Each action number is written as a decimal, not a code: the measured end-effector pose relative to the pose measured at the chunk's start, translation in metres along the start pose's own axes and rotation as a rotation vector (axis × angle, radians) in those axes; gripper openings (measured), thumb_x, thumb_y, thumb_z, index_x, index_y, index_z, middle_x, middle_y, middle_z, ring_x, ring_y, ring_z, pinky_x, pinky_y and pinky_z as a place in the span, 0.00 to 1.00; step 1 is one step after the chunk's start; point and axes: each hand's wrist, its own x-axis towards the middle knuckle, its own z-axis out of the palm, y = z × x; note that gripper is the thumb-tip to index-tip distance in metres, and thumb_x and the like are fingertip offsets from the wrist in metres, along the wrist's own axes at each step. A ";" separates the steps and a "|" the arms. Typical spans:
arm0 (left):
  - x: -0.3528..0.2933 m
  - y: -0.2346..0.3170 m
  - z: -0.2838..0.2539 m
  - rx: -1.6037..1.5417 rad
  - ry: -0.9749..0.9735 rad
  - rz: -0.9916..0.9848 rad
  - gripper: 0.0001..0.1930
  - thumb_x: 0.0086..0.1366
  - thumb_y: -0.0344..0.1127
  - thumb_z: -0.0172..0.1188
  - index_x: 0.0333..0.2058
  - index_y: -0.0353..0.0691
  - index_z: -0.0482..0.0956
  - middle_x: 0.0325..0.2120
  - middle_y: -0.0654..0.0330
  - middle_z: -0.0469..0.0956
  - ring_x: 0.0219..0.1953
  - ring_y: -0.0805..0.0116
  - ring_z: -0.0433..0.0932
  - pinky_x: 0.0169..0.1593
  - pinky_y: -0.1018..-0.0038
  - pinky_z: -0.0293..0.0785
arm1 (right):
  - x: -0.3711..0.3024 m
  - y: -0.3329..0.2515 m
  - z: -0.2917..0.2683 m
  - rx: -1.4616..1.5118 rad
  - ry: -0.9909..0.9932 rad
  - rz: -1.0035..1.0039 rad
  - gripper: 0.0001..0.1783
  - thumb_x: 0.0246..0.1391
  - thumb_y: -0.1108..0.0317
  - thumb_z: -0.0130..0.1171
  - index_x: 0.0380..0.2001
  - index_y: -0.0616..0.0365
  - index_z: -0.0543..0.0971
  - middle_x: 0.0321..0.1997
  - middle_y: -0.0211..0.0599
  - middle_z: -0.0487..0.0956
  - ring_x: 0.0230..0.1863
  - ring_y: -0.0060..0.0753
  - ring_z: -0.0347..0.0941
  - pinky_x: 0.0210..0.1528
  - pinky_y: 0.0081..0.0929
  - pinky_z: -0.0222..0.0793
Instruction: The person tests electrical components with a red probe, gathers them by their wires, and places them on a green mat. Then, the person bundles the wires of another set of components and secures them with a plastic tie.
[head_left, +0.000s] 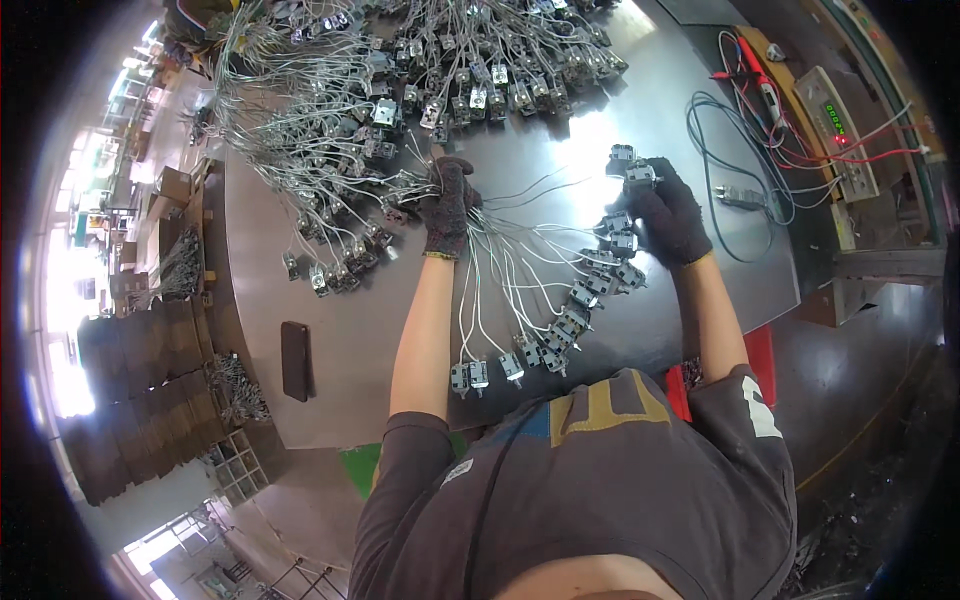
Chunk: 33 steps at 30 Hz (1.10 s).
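Note:
My left hand (447, 207), in a dark knitted glove, is closed around a bundle of white wires (490, 232) at the middle of the metal table. From it the wires fan out toward me and to the right, ending in a curved row of small grey boxy electrical parts (573, 325) with short stub shafts. At the upper end of that row, my right hand (672, 213), gloved alike, has its fingers closed at a boxy electrical part (640, 175). Another such part (622, 153) lies just beyond it. The glove hides part of the right-hand grip.
A big heap of similar wired parts (480, 75) covers the far side of the table (350, 390). A dark flat rectangular object (296, 360) lies at left. At right are a meter with a lit display (838, 130), a red probe (762, 80) and a coiled grey cable (712, 180).

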 end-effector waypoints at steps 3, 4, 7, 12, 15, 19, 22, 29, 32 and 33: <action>-0.001 -0.002 0.002 -0.007 0.061 -0.026 0.15 0.76 0.49 0.56 0.37 0.43 0.74 0.14 0.72 0.59 0.14 0.80 0.55 0.21 0.74 0.61 | -0.015 -0.048 0.013 -1.125 0.323 0.028 0.26 0.57 0.55 0.63 0.58 0.47 0.76 0.40 0.41 0.86 0.42 0.46 0.84 0.44 0.33 0.79; 0.000 -0.002 0.002 -0.007 0.060 -0.029 0.15 0.76 0.49 0.56 0.37 0.43 0.74 0.14 0.72 0.59 0.14 0.80 0.55 0.21 0.74 0.61 | -0.019 -0.045 0.004 -1.169 0.337 0.055 0.26 0.56 0.53 0.63 0.57 0.47 0.77 0.39 0.41 0.86 0.40 0.45 0.85 0.43 0.34 0.79; 0.004 -0.007 -0.006 -0.002 0.022 -0.007 0.15 0.76 0.49 0.57 0.37 0.42 0.74 0.14 0.72 0.59 0.14 0.80 0.56 0.21 0.73 0.62 | -0.041 -0.041 -0.006 -1.005 0.372 -0.231 0.23 0.53 0.53 0.67 0.51 0.48 0.83 0.33 0.37 0.85 0.28 0.38 0.82 0.33 0.33 0.78; 0.004 -0.010 -0.007 -0.031 0.082 -0.033 0.17 0.75 0.50 0.58 0.37 0.42 0.75 0.13 0.72 0.60 0.13 0.80 0.56 0.21 0.73 0.63 | -0.081 -0.064 0.005 -0.876 -0.277 -0.211 0.34 0.47 0.44 0.69 0.59 0.36 0.80 0.31 0.39 0.84 0.29 0.44 0.81 0.35 0.39 0.76; 0.004 -0.008 -0.004 -0.005 0.076 0.009 0.17 0.75 0.51 0.58 0.37 0.42 0.75 0.13 0.72 0.59 0.13 0.80 0.56 0.21 0.72 0.63 | -0.080 -0.043 0.009 -0.860 -0.217 -0.200 0.32 0.46 0.56 0.71 0.58 0.44 0.81 0.44 0.39 0.86 0.38 0.45 0.85 0.41 0.33 0.80; 0.005 -0.007 -0.007 -0.009 0.063 -0.032 0.18 0.75 0.52 0.57 0.37 0.42 0.75 0.13 0.72 0.59 0.13 0.80 0.55 0.21 0.72 0.63 | -0.076 -0.034 -0.002 -0.783 -0.222 -0.202 0.30 0.52 0.55 0.67 0.60 0.44 0.80 0.49 0.40 0.85 0.44 0.47 0.85 0.46 0.34 0.80; 0.004 -0.009 -0.009 -0.003 0.056 -0.010 0.17 0.76 0.51 0.57 0.38 0.41 0.75 0.13 0.72 0.59 0.13 0.80 0.55 0.21 0.72 0.63 | -0.069 -0.031 -0.005 -0.758 -0.224 -0.292 0.23 0.59 0.57 0.63 0.58 0.44 0.81 0.45 0.40 0.86 0.39 0.46 0.85 0.41 0.34 0.80; 0.002 -0.003 0.001 0.015 0.061 -0.002 0.17 0.76 0.49 0.56 0.38 0.40 0.75 0.14 0.71 0.60 0.14 0.80 0.56 0.21 0.73 0.62 | -0.064 -0.037 0.009 -0.926 0.065 -0.429 0.15 0.63 0.58 0.57 0.50 0.44 0.85 0.35 0.39 0.86 0.30 0.44 0.84 0.32 0.36 0.78; 0.002 -0.006 -0.005 0.020 0.078 -0.003 0.17 0.76 0.49 0.56 0.37 0.40 0.75 0.14 0.71 0.60 0.14 0.80 0.56 0.21 0.73 0.62 | -0.064 -0.039 0.010 -0.929 0.014 -0.387 0.14 0.63 0.60 0.58 0.48 0.46 0.85 0.37 0.39 0.86 0.33 0.43 0.84 0.34 0.35 0.79; 0.003 -0.007 -0.006 0.028 0.114 -0.010 0.17 0.76 0.49 0.56 0.37 0.40 0.75 0.14 0.71 0.60 0.14 0.80 0.56 0.21 0.73 0.61 | -0.064 -0.039 0.010 -0.932 -0.002 -0.371 0.14 0.63 0.60 0.58 0.48 0.46 0.85 0.38 0.39 0.86 0.34 0.43 0.85 0.34 0.35 0.79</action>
